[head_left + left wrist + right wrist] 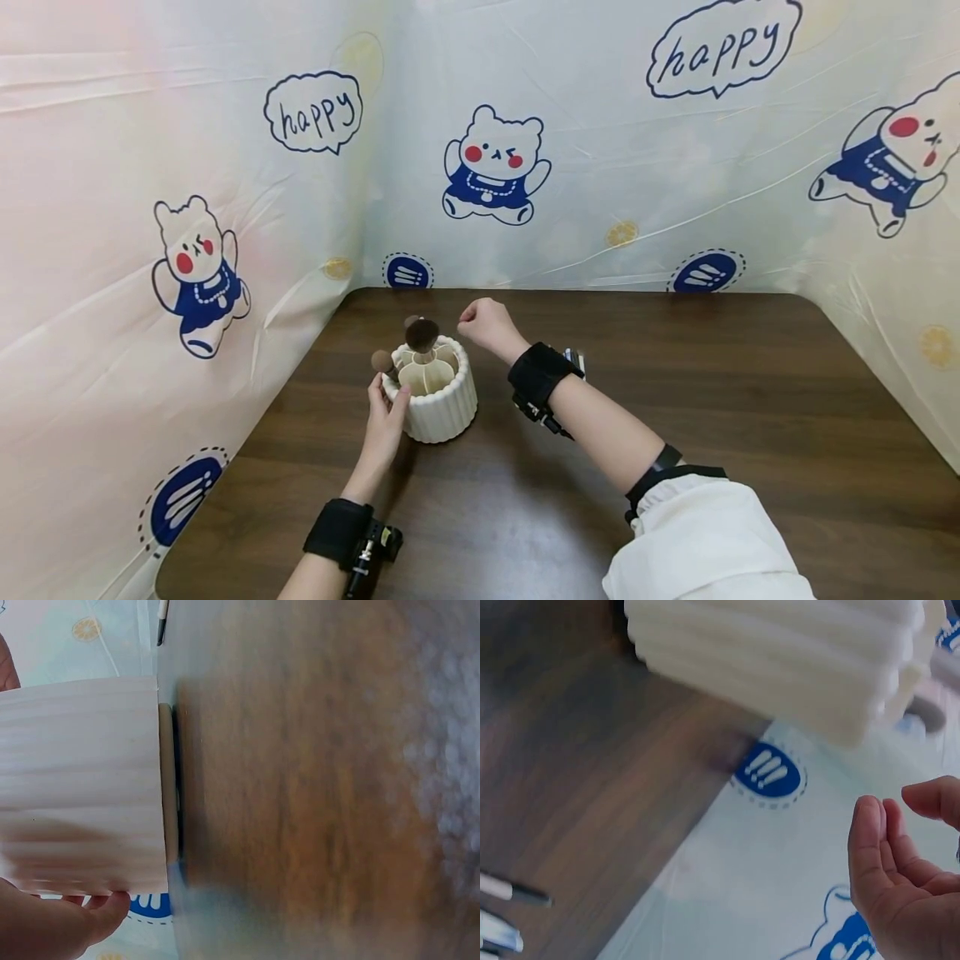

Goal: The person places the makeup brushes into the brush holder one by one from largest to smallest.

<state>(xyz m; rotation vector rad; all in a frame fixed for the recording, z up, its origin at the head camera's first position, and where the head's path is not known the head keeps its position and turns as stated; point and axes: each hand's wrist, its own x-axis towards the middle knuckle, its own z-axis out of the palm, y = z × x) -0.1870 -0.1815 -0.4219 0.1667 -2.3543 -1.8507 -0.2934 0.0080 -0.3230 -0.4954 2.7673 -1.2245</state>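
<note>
A cream ribbed makeup brush holder (441, 414) with inner dividers stands on the table, toward its left side. Out of it rise a large dark-bristled makeup brush (422, 333) and a brown round-headed brush (382, 361); another brush head shows partly behind the large one. My left hand (385, 421) holds the holder at its near left side, fingers against the ribbed wall (82, 787). To the right of the rim, my right hand (491, 327) hovers apart from the holder. In the right wrist view its fingers (868, 832) are bent, thumb apart, with nothing between them.
Several slender items (575, 360) lie on the brown wooden table (720, 433), partly hidden behind the right wrist; one has a dark tip (532, 895). A printed curtain (600, 167) encloses the table's back and sides. Both wrists wear black straps with cameras.
</note>
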